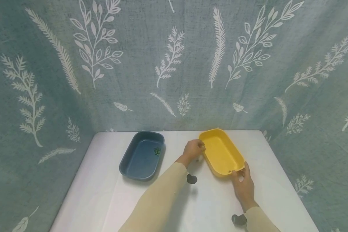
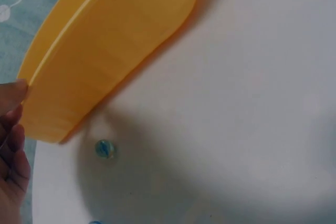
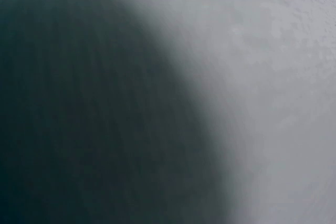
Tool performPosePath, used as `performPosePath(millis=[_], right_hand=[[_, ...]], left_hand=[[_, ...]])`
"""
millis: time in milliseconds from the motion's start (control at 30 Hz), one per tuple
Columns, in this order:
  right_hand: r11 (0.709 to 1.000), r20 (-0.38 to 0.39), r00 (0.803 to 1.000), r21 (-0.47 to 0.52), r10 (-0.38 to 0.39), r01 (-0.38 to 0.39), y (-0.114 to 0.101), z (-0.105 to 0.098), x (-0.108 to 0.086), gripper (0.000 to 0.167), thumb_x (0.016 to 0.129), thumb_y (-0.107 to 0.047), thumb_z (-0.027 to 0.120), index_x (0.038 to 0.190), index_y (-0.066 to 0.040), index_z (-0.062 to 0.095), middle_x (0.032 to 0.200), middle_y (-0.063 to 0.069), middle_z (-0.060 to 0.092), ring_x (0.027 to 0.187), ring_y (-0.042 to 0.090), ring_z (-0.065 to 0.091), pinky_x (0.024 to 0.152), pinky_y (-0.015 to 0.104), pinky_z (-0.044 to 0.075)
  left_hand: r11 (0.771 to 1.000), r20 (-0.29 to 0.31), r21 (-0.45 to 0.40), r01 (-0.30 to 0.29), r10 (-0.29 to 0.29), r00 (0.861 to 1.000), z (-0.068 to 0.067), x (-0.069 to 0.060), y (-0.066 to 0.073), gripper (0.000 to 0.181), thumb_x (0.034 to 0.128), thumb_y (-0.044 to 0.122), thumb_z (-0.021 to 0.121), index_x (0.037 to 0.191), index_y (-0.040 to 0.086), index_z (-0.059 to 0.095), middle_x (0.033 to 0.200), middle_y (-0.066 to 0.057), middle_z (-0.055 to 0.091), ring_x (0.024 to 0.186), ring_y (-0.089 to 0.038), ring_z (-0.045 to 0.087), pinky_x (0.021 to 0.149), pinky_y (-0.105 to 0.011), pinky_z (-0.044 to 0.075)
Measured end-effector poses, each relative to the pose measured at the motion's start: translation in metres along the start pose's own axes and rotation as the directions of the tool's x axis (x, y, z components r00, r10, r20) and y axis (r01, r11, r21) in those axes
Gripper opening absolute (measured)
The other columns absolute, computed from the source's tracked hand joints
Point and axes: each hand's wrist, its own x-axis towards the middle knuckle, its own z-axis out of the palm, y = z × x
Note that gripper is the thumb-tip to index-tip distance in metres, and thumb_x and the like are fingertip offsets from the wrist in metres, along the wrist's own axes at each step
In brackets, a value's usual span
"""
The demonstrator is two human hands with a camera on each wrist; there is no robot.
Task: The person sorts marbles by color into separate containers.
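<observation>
A yellow tray [image 1: 220, 151] with raised walls lies slantwise at the back right of the white table. My left hand [image 1: 193, 149] pinches its left rim; thumb and fingertips on that rim also show in the left wrist view, beside the tray's outer wall [image 2: 105, 40]. At the near right corner my right hand [image 1: 244, 185] grips the rim between thumb and fingers. A clear glass marble [image 2: 105, 149] with a blue swirl sits on the table below the tray's wall. The right wrist view shows only a dark blur and a pale surface.
A dark blue tray [image 1: 140, 158] stands at the left, holding several green marbles [image 1: 157, 151] by its right wall. The white table [image 1: 104, 180] is bordered by a grey-green leaf-patterned cloth [image 1: 139, 71] behind and at both sides.
</observation>
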Motion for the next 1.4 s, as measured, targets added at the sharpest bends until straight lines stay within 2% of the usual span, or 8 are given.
performPosePath(millis=[233, 667, 867, 1033, 1100, 1200, 1400], right_hand=[[1.0, 0.001, 1.0, -0.003, -0.003, 0.003, -0.001, -0.001, 0.0, 0.082, 0.098, -0.051, 0.051, 0.158, -0.023, 0.003, 0.149, 0.022, 0.037, 0.136, 0.043, 0.034, 0.109, 0.062, 0.023], [1.0, 0.007, 1.0, -0.004, 0.02, -0.02, -0.001, 0.001, 0.0, 0.082, 0.097, -0.054, 0.051, 0.158, -0.026, 0.002, 0.149, 0.021, 0.038, 0.137, 0.042, 0.032, 0.111, 0.061, 0.021], [0.999, 0.02, 0.999, -0.008, 0.041, -0.041, -0.002, 0.0, 0.001, 0.082, 0.097, -0.055, 0.049, 0.157, -0.027, 0.001, 0.15, 0.021, 0.036, 0.138, 0.042, 0.03, 0.11, 0.062, 0.021], [0.997, 0.036, 0.997, -0.008, 0.072, -0.072, -0.003, -0.001, 0.001, 0.083, 0.097, -0.057, 0.047, 0.157, -0.028, -0.001, 0.152, 0.02, 0.034, 0.139, 0.042, 0.029, 0.11, 0.063, 0.02], [0.998, 0.031, 0.997, -0.01, 0.069, -0.069, -0.004, -0.001, 0.001, 0.082, 0.097, -0.056, 0.047, 0.157, -0.027, -0.001, 0.152, 0.021, 0.034, 0.138, 0.043, 0.029, 0.11, 0.063, 0.02], [0.998, 0.023, 0.998, -0.008, 0.056, -0.055, -0.004, -0.001, 0.0, 0.081, 0.098, -0.053, 0.048, 0.157, -0.025, 0.0, 0.151, 0.022, 0.035, 0.138, 0.043, 0.031, 0.11, 0.062, 0.02], [0.999, 0.018, 0.999, -0.004, 0.04, -0.04, -0.004, 0.0, -0.001, 0.079, 0.099, -0.051, 0.048, 0.157, -0.027, 0.0, 0.15, 0.021, 0.037, 0.138, 0.043, 0.03, 0.111, 0.062, 0.02]], left_hand=[[0.999, 0.007, 0.034, 0.005, -0.005, 1.0, 0.002, 0.0, 0.0, 0.026, 0.0913, 0.027, 0.068, 0.11, 0.01, 0.073, 0.096, 0.0, 0.071, 0.09, -0.017, 0.065, 0.08, -0.03, 0.053], [0.999, 0.02, 0.018, 0.033, -0.033, 0.999, -0.002, -0.004, 0.001, 0.028, 0.0906, 0.027, 0.07, 0.113, 0.01, 0.072, 0.101, -0.003, 0.071, 0.094, -0.019, 0.065, 0.082, -0.032, 0.053], [1.0, 0.01, 0.012, -0.025, 0.025, 1.0, 0.003, -0.004, -0.007, 0.024, 0.092, 0.024, 0.068, 0.113, 0.011, 0.07, 0.095, 0.001, 0.069, 0.087, -0.015, 0.063, 0.077, -0.028, 0.051], [0.997, -0.007, -0.019, -0.079, 0.079, 0.997, -0.006, -0.015, -0.015, 0.021, 0.0921, 0.02, 0.066, 0.111, 0.013, 0.07, 0.09, 0.004, 0.067, 0.081, -0.012, 0.061, 0.073, -0.025, 0.051], [0.996, -0.007, -0.004, -0.089, 0.089, 0.996, -0.011, -0.02, -0.018, 0.02, 0.0924, 0.021, 0.067, 0.11, 0.014, 0.071, 0.089, 0.006, 0.067, 0.08, -0.01, 0.06, 0.073, -0.025, 0.05], [0.996, 0.003, 0.022, -0.084, 0.084, 0.996, -0.018, -0.028, -0.024, 0.018, 0.0927, 0.022, 0.068, 0.109, 0.015, 0.071, 0.089, 0.008, 0.067, 0.081, -0.009, 0.059, 0.073, -0.026, 0.05], [0.997, 0.04, 0.067, -0.037, 0.035, 0.999, -0.026, -0.044, -0.037, 0.016, 0.0921, 0.021, 0.068, 0.107, 0.016, 0.072, 0.091, 0.007, 0.067, 0.081, -0.01, 0.059, 0.075, -0.028, 0.051]])
